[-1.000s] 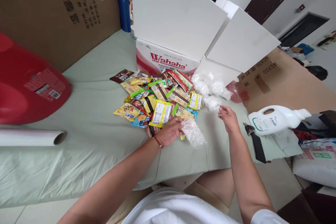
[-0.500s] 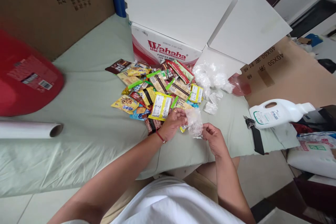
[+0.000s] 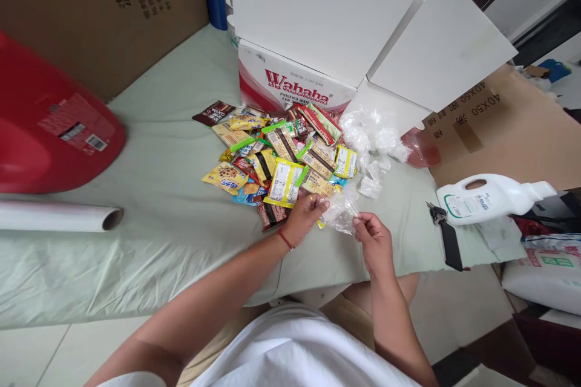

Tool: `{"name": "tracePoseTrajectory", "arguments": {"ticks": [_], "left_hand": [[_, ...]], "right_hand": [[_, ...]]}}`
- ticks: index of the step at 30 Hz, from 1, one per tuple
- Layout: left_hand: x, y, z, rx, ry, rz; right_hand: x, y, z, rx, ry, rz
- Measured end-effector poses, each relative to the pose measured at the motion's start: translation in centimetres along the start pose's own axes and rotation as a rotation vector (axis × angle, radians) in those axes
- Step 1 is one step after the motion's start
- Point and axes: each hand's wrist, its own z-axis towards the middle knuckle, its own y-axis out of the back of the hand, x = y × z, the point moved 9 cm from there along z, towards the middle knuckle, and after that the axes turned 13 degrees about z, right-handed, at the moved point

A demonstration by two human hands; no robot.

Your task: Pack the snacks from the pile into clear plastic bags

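Note:
A clear crinkled plastic bag (image 3: pixel 340 211) is stretched between my two hands over the near edge of a snack pile. My left hand (image 3: pixel 305 217), with a red cord on its wrist, pinches the bag's left side. On the other side my right hand (image 3: pixel 373 240) grips the bag between thumb and fingers. Just beyond lie several wrapped snacks, among them a yellow-edged packet (image 3: pixel 284 183), a yellow cookie packet (image 3: pixel 226 177) and a brown cocoa packet (image 3: pixel 214 113). More crumpled clear plastic bags (image 3: pixel 374 136) are heaped right of the pile.
A Wahaba-style white and red carton (image 3: pixel 295 81) stands behind the pile. On the left are a red container (image 3: pixel 59 127) and a white roll (image 3: pixel 59 217). A white jug (image 3: pixel 490 198) and a black-handled tool (image 3: pixel 449 245) lie at the right edge of the green cloth (image 3: pixel 172 266).
The plastic bag is spread wider and flatter between my hands. My right hand has shifted slightly right, and the whole view has moved a little to the left.

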Motion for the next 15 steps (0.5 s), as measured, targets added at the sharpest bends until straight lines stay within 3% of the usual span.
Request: {"name": "tracePoseTrajectory", "arguments": {"ticks": [4,9,15], "left_hand": [[0.7,-0.3,0.3,0.066,0.145,-0.363],[1.4,-1.6,-0.4,0.155,0.260,-0.486],[3.6,-2.0,-0.5,0.210,0.439,-0.420]], "right_hand": [[-1.6,2.0,0.0,-0.094,-0.113,0.196],[-1.9,2.8,-0.6,-0.056,-0.107,0.184],[-0.1,1.7,-1.8,0.220,-0.044,-0.051]]}}
